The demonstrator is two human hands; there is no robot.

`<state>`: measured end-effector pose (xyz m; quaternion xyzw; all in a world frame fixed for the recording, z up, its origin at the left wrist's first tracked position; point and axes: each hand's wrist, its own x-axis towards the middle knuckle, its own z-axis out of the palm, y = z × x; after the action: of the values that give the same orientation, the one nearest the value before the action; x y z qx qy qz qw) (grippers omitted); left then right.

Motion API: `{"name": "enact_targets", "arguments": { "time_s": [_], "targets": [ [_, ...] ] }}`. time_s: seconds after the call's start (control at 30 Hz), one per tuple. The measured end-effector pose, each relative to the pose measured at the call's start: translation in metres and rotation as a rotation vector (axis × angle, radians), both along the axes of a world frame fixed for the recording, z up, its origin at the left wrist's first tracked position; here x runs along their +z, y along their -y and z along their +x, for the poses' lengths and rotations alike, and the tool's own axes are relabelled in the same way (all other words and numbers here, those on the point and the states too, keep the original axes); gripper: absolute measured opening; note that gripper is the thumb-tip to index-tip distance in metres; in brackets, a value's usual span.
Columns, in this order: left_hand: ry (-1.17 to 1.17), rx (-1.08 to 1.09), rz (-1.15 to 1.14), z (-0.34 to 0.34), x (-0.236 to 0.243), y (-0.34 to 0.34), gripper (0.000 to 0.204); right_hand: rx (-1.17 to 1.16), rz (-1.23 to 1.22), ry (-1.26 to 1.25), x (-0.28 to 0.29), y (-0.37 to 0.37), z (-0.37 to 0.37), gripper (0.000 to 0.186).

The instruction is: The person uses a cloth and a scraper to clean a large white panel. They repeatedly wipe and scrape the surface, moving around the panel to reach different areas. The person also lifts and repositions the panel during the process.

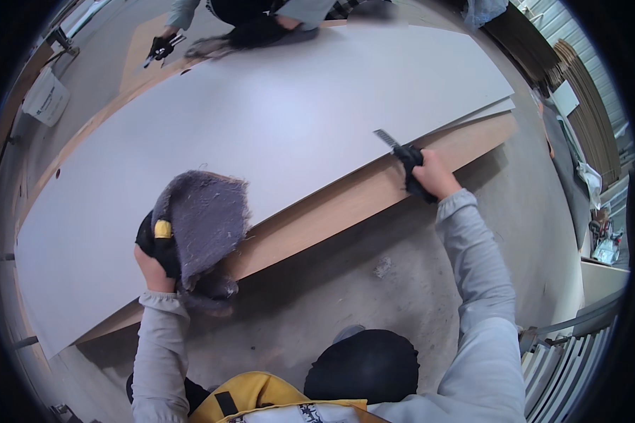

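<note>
My left hand [159, 254], in a black glove with a yellow patch and bare skin showing, grips a purple-grey fuzzy cloth [206, 220] at the near edge of a large white panel [296, 99]. My right hand [429, 169] is closed on a black-handled tool with a flat metal blade [384, 139], held at the panel's near edge to the right. Beneath the white sheet a strip of bare wooden board [331, 215] shows along its near side. A second white sheet edge [490, 114] shows at the right end.
Across the panel a co-worker's gloved hand [161, 47] holds a tool, with dark clothing beside it. A white bucket [46, 96] stands at the left. Stacked brown sheets [578, 106] lean at the right; grey slats [564, 366] lie lower right. My knee is low in view.
</note>
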<state>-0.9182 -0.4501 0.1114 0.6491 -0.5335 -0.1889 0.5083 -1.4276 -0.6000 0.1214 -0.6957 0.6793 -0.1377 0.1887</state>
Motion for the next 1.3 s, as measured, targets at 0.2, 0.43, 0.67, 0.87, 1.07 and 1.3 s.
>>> {"name": "enact_targets", "arguments": {
  "time_s": [0.2, 0.43, 0.67, 0.87, 1.07, 1.3],
  "targets": [
    [-0.247, -0.073, 0.001, -0.006, 0.031, -0.009, 0.029, 0.346, 0.233, 0.329, 0.025, -0.078, 0.136, 0.016],
    [-0.419, -0.653, 0.485, -0.071, 0.070, -0.045, 0.028, 0.509, 0.485, 0.838, 0.036, -0.164, 0.209, 0.019],
    [-0.521, -0.695, 0.361, -0.084, 0.041, -0.058, 0.018, 0.633, 0.376, 0.843, 0.018, -0.184, 0.216, 0.020],
    [-0.212, -0.514, 0.271, -0.070, 0.069, -0.028, 0.015, 0.414, 0.404, 0.432, 0.004, -0.151, 0.095, 0.012],
    [0.003, -0.308, 0.287, -0.025, 0.024, -0.009, 0.031, -0.525, -0.322, 1.524, 0.001, 0.001, -0.043, 0.024],
    [0.425, -0.323, -0.012, -0.033, 0.012, -0.019, 0.023, -0.477, -0.339, 1.637, -0.020, 0.125, -0.134, 0.022]
  ]
}}
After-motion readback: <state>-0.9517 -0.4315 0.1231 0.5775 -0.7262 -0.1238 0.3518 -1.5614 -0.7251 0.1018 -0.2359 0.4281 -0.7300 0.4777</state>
